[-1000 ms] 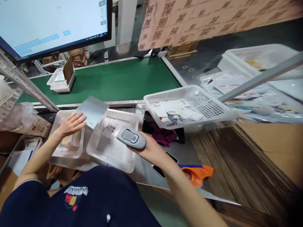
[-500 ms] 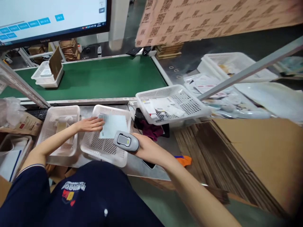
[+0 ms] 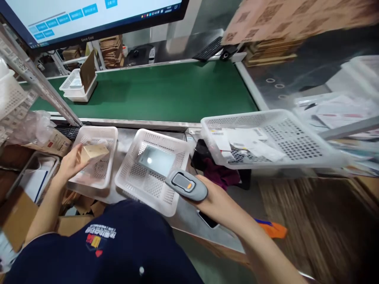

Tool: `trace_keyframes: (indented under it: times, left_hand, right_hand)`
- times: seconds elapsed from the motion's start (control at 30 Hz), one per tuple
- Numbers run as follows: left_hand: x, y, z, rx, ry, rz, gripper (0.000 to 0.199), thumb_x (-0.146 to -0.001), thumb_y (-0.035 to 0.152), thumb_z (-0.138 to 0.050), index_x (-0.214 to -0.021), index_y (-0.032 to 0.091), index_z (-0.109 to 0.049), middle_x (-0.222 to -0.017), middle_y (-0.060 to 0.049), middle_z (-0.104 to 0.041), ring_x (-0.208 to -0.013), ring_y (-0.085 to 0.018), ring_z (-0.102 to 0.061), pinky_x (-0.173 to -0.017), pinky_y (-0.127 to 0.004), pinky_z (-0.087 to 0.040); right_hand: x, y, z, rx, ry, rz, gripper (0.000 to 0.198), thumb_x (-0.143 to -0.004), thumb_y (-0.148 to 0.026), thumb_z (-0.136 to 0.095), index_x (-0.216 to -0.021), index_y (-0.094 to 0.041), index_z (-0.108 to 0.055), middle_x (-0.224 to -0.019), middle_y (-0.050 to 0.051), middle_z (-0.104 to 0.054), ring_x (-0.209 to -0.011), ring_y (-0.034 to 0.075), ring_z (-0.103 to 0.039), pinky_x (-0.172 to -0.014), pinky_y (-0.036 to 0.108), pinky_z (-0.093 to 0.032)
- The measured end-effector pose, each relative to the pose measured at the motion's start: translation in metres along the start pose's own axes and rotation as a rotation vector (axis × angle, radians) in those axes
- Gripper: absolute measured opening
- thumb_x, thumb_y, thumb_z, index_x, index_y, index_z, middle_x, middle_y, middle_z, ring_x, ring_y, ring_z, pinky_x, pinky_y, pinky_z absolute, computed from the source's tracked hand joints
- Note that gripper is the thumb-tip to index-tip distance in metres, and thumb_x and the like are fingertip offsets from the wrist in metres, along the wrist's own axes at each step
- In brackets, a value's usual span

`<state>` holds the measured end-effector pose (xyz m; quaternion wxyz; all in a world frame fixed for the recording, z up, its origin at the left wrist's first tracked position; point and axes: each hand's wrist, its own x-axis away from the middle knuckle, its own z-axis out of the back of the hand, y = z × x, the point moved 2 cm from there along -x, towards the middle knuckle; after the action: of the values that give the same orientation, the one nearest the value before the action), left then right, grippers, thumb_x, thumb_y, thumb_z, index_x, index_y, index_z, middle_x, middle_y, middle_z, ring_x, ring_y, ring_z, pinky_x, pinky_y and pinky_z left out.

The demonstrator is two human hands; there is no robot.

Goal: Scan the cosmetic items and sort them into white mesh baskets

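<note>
My left hand [image 3: 72, 161] grips a small tan box [image 3: 94, 152] over the left white basket [image 3: 112, 157]. Some of its fingers are hidden behind the box. In my right hand [image 3: 211, 193] is a grey handheld barcode scanner [image 3: 186, 184], its top showing an orange light. The scanner's head is above the right edge of the middle white basket [image 3: 124, 173]. A flat, pale blue-white packet [image 3: 156, 159] with a bright glare spot lies in that basket, touched by neither hand.
A green conveyor belt [image 3: 166, 94] runs behind the bench, carrying stacked small baskets [image 3: 78, 88]. A tilted white basket [image 3: 281, 157] of papers stands at right. The monitor [image 3: 89, 23] hangs above. A phone [image 3: 208, 219] and an orange tool [image 3: 272, 228] lie near my right forearm.
My left hand has left the packet in the middle basket and now holds the tan box over the left basket. The scanner's light went from yellow-green to orange. The view has shifted.
</note>
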<state>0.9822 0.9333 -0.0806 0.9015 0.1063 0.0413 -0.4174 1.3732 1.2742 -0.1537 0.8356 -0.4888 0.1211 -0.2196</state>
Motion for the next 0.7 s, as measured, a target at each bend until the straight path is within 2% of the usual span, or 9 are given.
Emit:
trace_keyframes:
  times: [0.1,0.17,0.27,0.37,0.47,0.5,0.57,0.63,0.7]
  left_hand:
    - [0.027,0.038,0.022,0.057,0.136,-0.5,0.07,-0.098,0.03,-0.071,-0.163,0.032,-0.046,-0.155,-0.015,-0.063,-0.146,-0.033,-0.062,-0.127,-0.053,-0.05]
    - [0.037,0.067,0.021,0.02,0.188,-0.753,0.071,-0.097,0.015,-0.069,-0.162,0.037,-0.049,-0.154,-0.013,-0.062,-0.147,-0.029,-0.06,-0.131,-0.054,-0.047]
    - [0.043,0.101,0.002,-0.075,0.245,-1.05,0.068,-0.091,0.006,-0.075,-0.15,0.037,-0.061,-0.146,-0.008,-0.064,-0.148,-0.027,-0.06,-0.136,-0.056,-0.038]
    - [0.043,0.118,-0.029,-0.088,0.264,-1.288,0.048,-0.09,0.015,-0.082,-0.134,0.032,-0.072,-0.132,-0.004,-0.067,-0.15,-0.029,-0.058,-0.14,-0.059,-0.027]
    - [0.037,0.122,-0.067,0.018,0.188,-1.423,0.04,-0.092,0.02,-0.082,-0.128,0.036,-0.076,-0.129,-0.001,-0.067,-0.15,-0.031,-0.057,-0.141,-0.061,-0.025]
    - [0.035,0.123,-0.081,0.066,0.119,-1.458,0.042,-0.093,0.019,-0.08,-0.129,0.039,-0.075,-0.132,0.0,-0.067,-0.15,-0.029,-0.058,-0.141,-0.06,-0.026]
    - [0.026,0.125,-0.109,0.111,-0.105,-1.494,0.046,-0.096,0.016,-0.076,-0.132,0.045,-0.074,-0.138,0.003,-0.069,-0.149,-0.025,-0.06,-0.141,-0.052,-0.03]
    - [0.012,0.124,-0.133,0.069,-0.359,-1.432,0.048,-0.103,0.015,-0.067,-0.139,0.046,-0.071,-0.147,0.003,-0.069,-0.152,-0.022,-0.057,-0.14,-0.047,-0.031]
    - [-0.006,0.114,-0.146,0.004,-0.506,-1.242,0.052,-0.108,0.011,-0.055,-0.149,0.04,-0.067,-0.157,-0.001,-0.064,-0.159,-0.023,-0.049,-0.141,-0.049,-0.028]
  right_hand:
    - [-0.013,-0.032,-0.001,-0.089,-0.125,0.063,0.03,-0.08,-0.046,-0.069,-0.098,-0.022,-0.073,-0.096,0.009,-0.077,-0.087,0.03,-0.072,-0.077,0.04,-0.058]
    - [-0.017,-0.053,-0.001,-0.108,-0.216,0.092,0.031,-0.081,-0.044,-0.071,-0.102,-0.021,-0.074,-0.102,0.009,-0.078,-0.092,0.031,-0.073,-0.082,0.04,-0.059]
    - [-0.015,-0.078,0.0,-0.1,-0.33,0.066,0.034,-0.079,-0.041,-0.076,-0.105,-0.02,-0.072,-0.104,0.008,-0.079,-0.094,0.029,-0.073,-0.082,0.037,-0.06]
    - [-0.009,-0.093,0.001,-0.069,-0.425,0.055,0.031,-0.078,-0.036,-0.074,-0.106,-0.02,-0.073,-0.106,0.006,-0.08,-0.095,0.027,-0.074,-0.082,0.033,-0.058]
    - [-0.001,-0.096,0.001,-0.01,-0.459,0.069,0.037,-0.077,-0.03,-0.071,-0.112,-0.022,-0.076,-0.114,0.006,-0.08,-0.102,0.028,-0.074,-0.089,0.033,-0.057]
    - [0.003,-0.095,0.001,0.005,-0.458,0.061,0.039,-0.076,-0.03,-0.071,-0.115,-0.022,-0.076,-0.117,0.006,-0.08,-0.105,0.029,-0.074,-0.091,0.034,-0.057]
    - [0.012,-0.088,0.0,0.026,-0.443,0.02,0.037,-0.078,-0.032,-0.072,-0.113,-0.022,-0.076,-0.12,0.007,-0.079,-0.106,0.03,-0.074,-0.092,0.035,-0.057]
    - [0.021,-0.078,-0.001,0.046,-0.417,-0.033,0.026,-0.081,-0.033,-0.071,-0.105,-0.023,-0.074,-0.114,0.007,-0.079,-0.1,0.03,-0.074,-0.088,0.036,-0.058]
    - [0.03,-0.064,-0.001,0.082,-0.37,-0.057,0.016,-0.083,-0.033,-0.069,-0.096,-0.024,-0.071,-0.102,0.006,-0.078,-0.09,0.028,-0.073,-0.081,0.036,-0.059]
